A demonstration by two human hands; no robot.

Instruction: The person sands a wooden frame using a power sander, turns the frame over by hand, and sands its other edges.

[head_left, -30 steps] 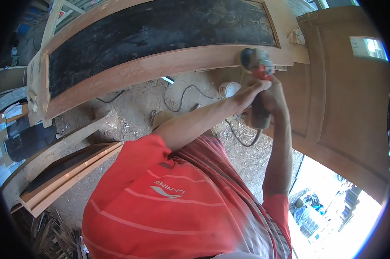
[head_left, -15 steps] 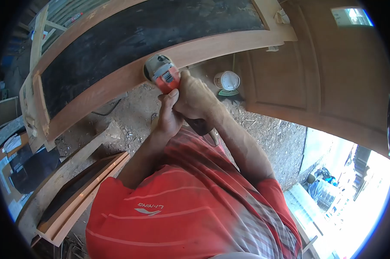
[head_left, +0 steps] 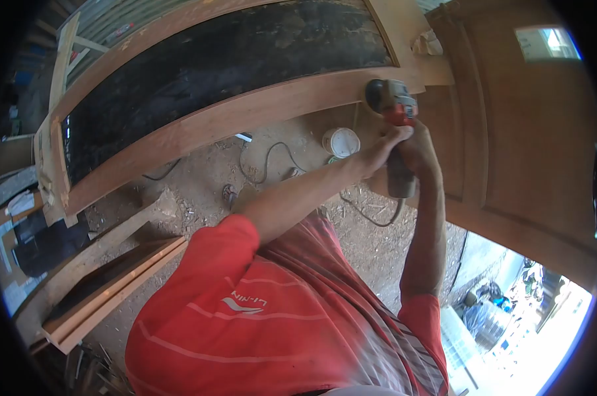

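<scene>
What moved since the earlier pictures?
The angle grinder went left along the dark-panelled wooden frame, then back toward its right end, where it is now. The left hand and right hand went along, holding it in every picture. The frame and white bucket stayed put.

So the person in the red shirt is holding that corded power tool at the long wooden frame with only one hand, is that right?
Not quite: it's two hands, not one. The head view shows the left hand and the right hand both on the corded power tool, at the long wooden frame.
</scene>
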